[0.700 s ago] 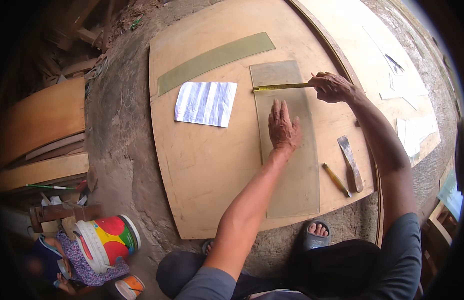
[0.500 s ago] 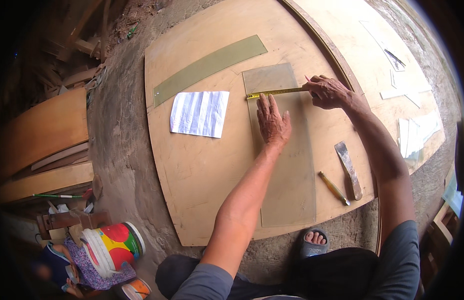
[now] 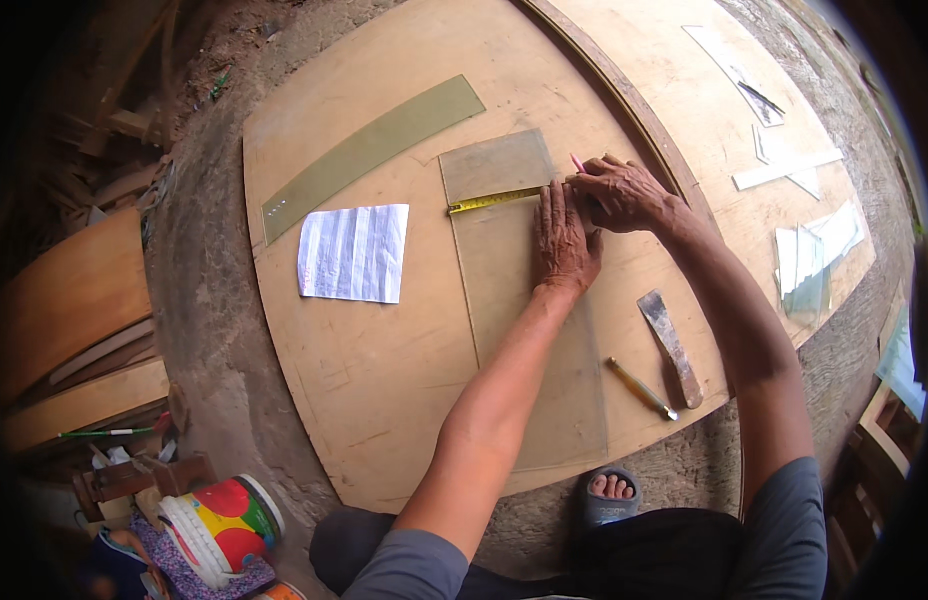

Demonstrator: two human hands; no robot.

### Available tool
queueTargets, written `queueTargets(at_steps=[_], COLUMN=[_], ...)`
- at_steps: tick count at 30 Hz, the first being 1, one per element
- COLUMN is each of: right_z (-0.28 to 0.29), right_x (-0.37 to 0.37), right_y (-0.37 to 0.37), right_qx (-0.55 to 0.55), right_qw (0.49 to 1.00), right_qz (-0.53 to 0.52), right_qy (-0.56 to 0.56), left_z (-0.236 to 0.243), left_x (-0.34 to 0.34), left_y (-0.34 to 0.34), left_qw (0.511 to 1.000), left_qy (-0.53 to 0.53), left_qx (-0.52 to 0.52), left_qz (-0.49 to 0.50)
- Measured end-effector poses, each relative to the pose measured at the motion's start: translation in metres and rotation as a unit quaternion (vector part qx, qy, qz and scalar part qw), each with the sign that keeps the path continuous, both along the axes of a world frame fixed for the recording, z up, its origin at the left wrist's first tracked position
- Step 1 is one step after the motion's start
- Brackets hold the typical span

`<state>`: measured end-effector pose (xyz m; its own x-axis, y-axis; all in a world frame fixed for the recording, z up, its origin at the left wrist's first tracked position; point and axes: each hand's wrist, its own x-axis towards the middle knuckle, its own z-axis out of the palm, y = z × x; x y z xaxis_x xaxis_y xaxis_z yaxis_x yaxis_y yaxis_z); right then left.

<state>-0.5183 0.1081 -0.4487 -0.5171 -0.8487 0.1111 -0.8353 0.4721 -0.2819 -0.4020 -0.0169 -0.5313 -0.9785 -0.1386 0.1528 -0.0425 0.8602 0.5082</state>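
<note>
My left hand (image 3: pixel 566 240) lies flat over the right side of the clear glass pane (image 3: pixel 496 300), its fingers straight, close together and directed to the far side; it has hold of nothing, and its fingertips meet the yellow tape measure (image 3: pixel 492 201). My right hand (image 3: pixel 624 193) is just beside it, fingers curled in around the right end of the tape measure; the case is hidden, so I cannot tell how firmly it is gripped. A pink pencil (image 3: pixel 577 163) projects from the same hand toward the far side.

The tape measure runs left to right across the far part of the pane, its right end angled slightly to the far side; its tip sits at the pane's left edge. The pane rests on the plywood worktop (image 3: pixel 384 380), long axis near to far, far end leaning left.

Left of the pane lies a creased sheet of paper (image 3: pixel 353 253). Beyond the paper is a greenish glass strip (image 3: pixel 374 157), its long axis from near left to far right. Right of the pane, a scraper (image 3: pixel 671 347) and a slim yellowish tool (image 3: pixel 642 389) lie near each other, both with their far ends leaning left.
</note>
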Motion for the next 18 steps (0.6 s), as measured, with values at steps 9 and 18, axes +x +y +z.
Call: queueTargets(at_steps=[9, 18], right_z=[0.003, 0.004], right_x=[-0.014, -0.012], right_y=[0.008, 0.011], right_qx=[0.016, 0.036], right_qw=[1.0, 0.998], right_qz=[-0.005, -0.057], right_qy=[0.013, -0.001], left_z=[0.006, 0.01], left_x=[-0.012, -0.013], left_y=[0.001, 0.001], left_qw=[0.999, 0.998], left_qy=[-0.035, -0.034], left_qx=[-0.039, -0.043], left_qz=[0.014, 0.02])
